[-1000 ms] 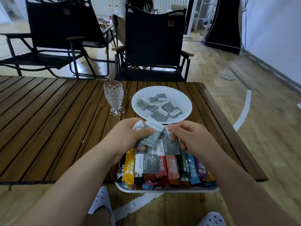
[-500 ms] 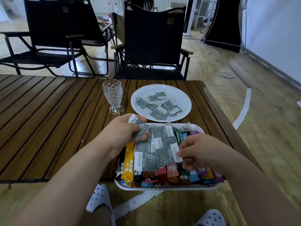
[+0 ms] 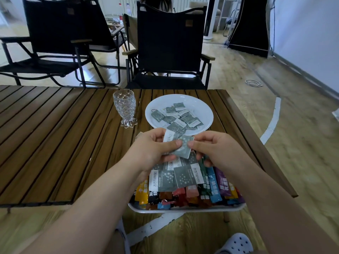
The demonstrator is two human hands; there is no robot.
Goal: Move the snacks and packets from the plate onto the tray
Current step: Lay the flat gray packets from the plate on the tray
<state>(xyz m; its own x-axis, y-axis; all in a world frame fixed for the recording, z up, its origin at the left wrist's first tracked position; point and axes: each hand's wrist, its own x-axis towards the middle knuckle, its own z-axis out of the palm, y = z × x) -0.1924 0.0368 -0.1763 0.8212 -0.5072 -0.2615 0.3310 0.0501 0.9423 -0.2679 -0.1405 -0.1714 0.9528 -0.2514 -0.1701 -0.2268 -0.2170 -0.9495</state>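
White round plate (image 3: 206, 107) just beyond tray, plate packets (image 3: 175, 119) grey, loosely heaped flat. White tray (image 3: 183, 210) nearest, packed with coloured sticks (image 3: 213, 187) side by side; tray packets (image 3: 165, 178) grey, on top. Held packets (image 3: 184, 149) raised above tray's far end.

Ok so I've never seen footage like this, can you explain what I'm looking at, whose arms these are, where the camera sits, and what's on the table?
No machine here: a person wears a wide-angle camera on the head, looking down at their own bare hands. The left hand and right hand together pinch a few grey packets above a white tray at the near edge of the wooden table. The tray holds colourful snack sticks with grey sachets on top. Behind it, a white plate carries small packets not yet moved, and a clear glass stands beside the plate. Black folding chairs stand beyond.
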